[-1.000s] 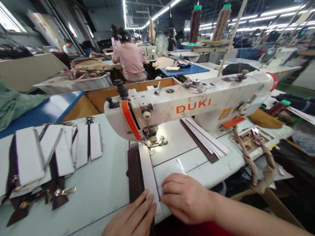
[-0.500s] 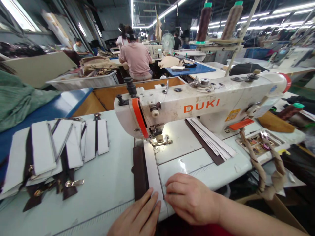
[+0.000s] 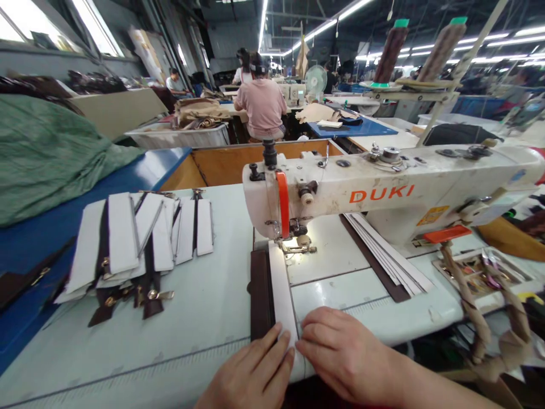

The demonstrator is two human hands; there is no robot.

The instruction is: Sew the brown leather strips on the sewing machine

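Sharing a quick look at my bench: the left hand (image 3: 251, 369) and right hand (image 3: 344, 355) are both lying open and flat, pressing down with the fingers rather than gripping anything. Their fingertips are sitting on the near end of a white-faced strip (image 3: 281, 301), right at 12 o'clock. Along its left edge, a dark brown leather strap (image 3: 260, 295) is running parallel, and the pair is heading up toward the presser foot (image 3: 298, 245) of the DUKI sewing machine (image 3: 383, 193).

My read is that the strip is light and fairly stiff, more like card or bonded leather than cloth. It could skate on that slick table (image 3: 149, 369), though, so I'd hold it with flat fingers near the edges instead of pinching one corner.

Around 1 o'clock, a stack of long cut strips (image 3: 385, 255) is lying under the machine arm. At 10 o'clock, a pile of white-backed straps with brass fittings (image 3: 149, 244) is fanning across the table, and at 3 o'clock a tray of metal hardware (image 3: 481, 275) is sitting by the machine. Way off at 12, a co-worker in a pink shirt (image 3: 260, 108) is sitting at another bench.
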